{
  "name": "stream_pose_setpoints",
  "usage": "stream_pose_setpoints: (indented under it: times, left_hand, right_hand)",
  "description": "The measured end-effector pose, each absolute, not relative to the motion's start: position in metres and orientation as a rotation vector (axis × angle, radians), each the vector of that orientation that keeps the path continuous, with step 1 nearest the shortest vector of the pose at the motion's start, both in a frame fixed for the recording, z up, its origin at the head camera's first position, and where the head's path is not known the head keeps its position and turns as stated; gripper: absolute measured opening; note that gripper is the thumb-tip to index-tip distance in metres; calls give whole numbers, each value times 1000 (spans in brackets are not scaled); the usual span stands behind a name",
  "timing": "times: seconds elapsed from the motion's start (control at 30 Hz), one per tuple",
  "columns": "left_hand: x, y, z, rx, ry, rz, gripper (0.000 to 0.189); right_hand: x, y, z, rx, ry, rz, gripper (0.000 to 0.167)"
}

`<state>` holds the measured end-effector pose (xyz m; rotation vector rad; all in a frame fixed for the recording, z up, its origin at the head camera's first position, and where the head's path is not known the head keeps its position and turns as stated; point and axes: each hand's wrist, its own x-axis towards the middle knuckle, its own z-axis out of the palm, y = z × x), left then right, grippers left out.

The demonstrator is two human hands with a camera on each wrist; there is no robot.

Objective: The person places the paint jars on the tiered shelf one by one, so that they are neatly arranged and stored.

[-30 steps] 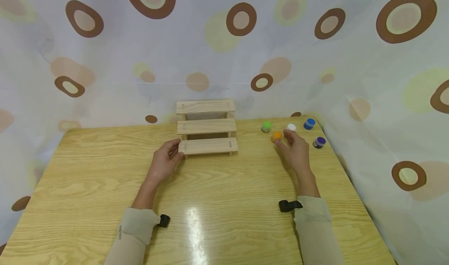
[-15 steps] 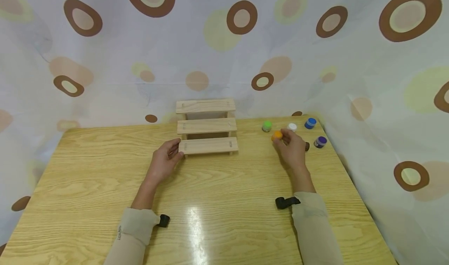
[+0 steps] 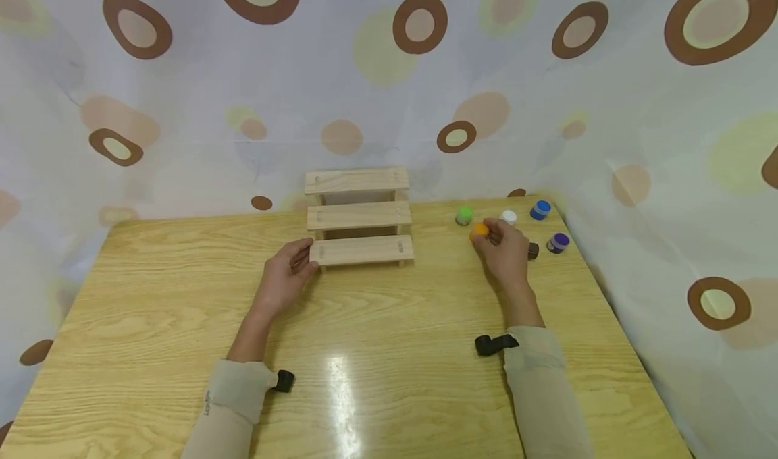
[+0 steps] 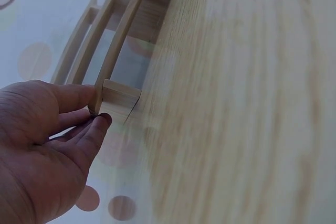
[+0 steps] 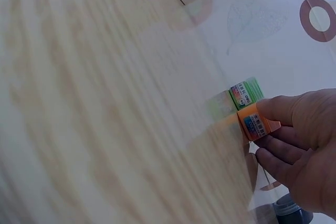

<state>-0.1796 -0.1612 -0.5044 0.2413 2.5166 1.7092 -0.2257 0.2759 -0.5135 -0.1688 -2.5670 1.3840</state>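
Note:
A three-tier wooden step rack (image 3: 361, 250) stands at the back of the table. My left hand (image 3: 283, 275) pinches the left end of its lowest step; the left wrist view shows thumb and fingers at that board's corner (image 4: 98, 98). Off to the right, my right hand (image 3: 508, 251) holds a small orange paint jar (image 5: 255, 121) between thumb and fingers. Its base looks to be on or just over the table; I cannot tell which. Just behind the orange jar is a green-lidded paint jar (image 3: 464, 215).
Around the right hand stand a white-lidded jar (image 3: 508, 217), a blue jar (image 3: 540, 210), a purple-lidded jar (image 3: 558, 243) and a dark brown jar (image 3: 533, 250) partly hidden by the hand. A patterned curtain (image 3: 340, 74) hangs along the table's back edge.
My right hand has moved slightly left and closed its fingers on the orange paint jar, uncovering the dark brown jar. The left hand stays at the rack. The head view has tilted slightly.

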Motion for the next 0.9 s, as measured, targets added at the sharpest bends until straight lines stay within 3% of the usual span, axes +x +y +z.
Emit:
stream_pose_setpoints:
  times: [0.43,0.9]
  left_hand:
    - [-179,-162,-503,248,2508,1708,56]
    - [-178,-161,-501,242,2558,1659,55]
  right_hand:
    - [-222,271,-505,-71,-2557,1333,41]
    - [-208,244,-468,-8,-2590,1274,44]
